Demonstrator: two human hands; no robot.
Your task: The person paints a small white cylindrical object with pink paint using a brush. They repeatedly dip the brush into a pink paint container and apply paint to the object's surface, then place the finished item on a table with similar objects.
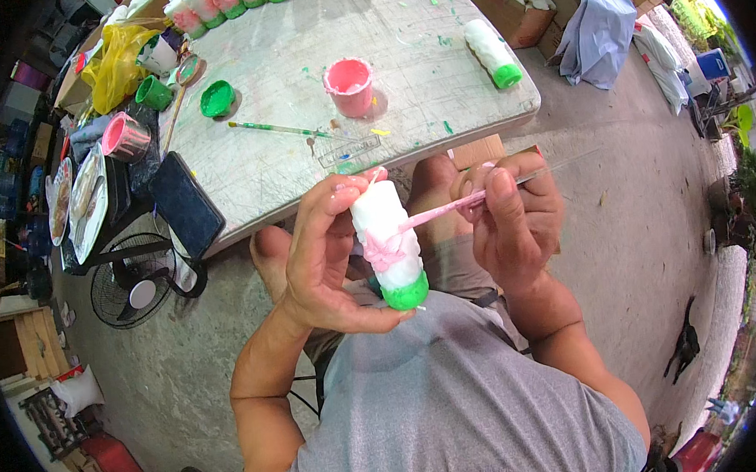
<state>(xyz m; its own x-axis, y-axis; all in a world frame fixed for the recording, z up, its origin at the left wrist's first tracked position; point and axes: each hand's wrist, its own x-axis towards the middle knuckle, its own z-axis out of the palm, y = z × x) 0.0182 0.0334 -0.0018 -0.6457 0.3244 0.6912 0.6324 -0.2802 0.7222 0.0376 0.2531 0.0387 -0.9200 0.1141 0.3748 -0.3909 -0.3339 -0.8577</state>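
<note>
As brush (446,208) touches candle (395,259), left hand (317,255) holding it

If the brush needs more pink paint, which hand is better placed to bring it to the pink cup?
Probably the right hand: it holds the brush, while the left hand is occupied supporting the white-and-green cylinder. The pink cup stands beyond both hands.

Two hands (319,257) (516,227); one held candle (386,246); one held brush (441,211); two pink cups (351,103) (133,145); one fan (142,294)

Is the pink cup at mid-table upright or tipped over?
Upright: the pink cup stands on the table, its open rim facing up, pink visible inside.
</note>
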